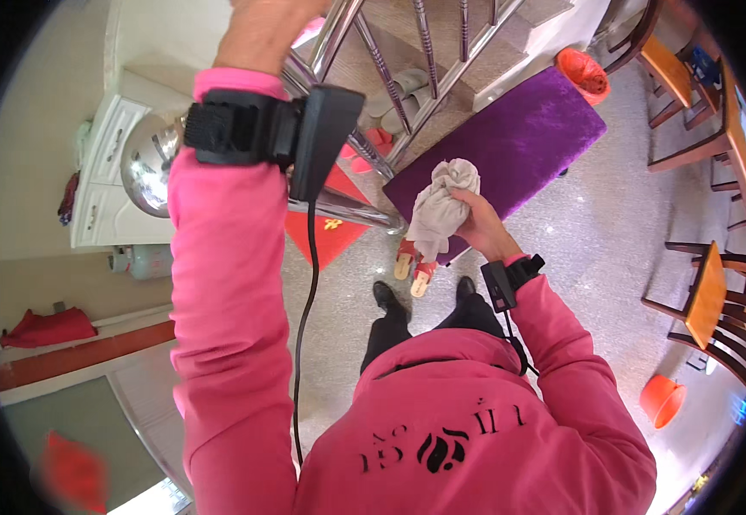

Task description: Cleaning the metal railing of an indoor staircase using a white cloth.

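Observation:
My right hand (487, 226) grips a bunched, off-white cloth (440, 209), thumb on top, over one end of a purple covered bench or mat (508, 138). My left arm reaches up past a metal stair railing (340, 32). Only the wrist and back of my left hand (270, 26) show at the top edge; its fingers are cut off. A bit of something pink (308, 32) shows beside that hand, and whether I hold it is unclear. A polished metal ball (151, 166) on the railing post is partly behind my left sleeve.
Stairs with grey slippers (405, 84) lie beyond the railing. Red sandals (421, 280) rest near my feet, and a red mat (331, 222) lies by the post. An orange bin (582, 74), wooden chairs (707, 296) and an orange bucket (662, 400) stand right. White cabinets (112, 161) are left.

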A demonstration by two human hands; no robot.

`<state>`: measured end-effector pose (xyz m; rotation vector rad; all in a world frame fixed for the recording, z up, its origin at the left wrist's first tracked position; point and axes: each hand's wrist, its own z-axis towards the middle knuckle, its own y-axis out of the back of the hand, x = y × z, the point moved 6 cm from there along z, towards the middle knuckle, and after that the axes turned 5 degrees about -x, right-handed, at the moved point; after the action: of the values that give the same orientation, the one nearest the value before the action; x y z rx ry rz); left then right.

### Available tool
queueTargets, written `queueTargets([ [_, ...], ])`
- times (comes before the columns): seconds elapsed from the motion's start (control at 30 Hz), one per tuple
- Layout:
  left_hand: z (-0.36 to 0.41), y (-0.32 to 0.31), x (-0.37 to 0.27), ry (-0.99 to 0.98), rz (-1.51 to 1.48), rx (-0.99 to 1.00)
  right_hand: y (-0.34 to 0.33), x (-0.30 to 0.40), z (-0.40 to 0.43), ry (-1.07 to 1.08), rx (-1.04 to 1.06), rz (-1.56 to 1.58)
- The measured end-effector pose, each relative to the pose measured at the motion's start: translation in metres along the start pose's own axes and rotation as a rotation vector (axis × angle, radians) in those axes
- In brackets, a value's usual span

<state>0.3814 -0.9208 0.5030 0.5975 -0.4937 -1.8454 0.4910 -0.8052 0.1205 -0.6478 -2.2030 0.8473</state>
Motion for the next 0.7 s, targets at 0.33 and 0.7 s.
queueTargets([
  [0.33, -0.151, -0.066, 0.112, 0.524, -0.244, -0.007, -0.015, 0.006, 0.006, -0.003, 0.162, 0.031],
  [0.7, -0.143, -0.127, 0.164, 0.916, -0.895, -0.244, -0.067, 0.029, 0.063, 0.119, 0.066, 0.175],
])
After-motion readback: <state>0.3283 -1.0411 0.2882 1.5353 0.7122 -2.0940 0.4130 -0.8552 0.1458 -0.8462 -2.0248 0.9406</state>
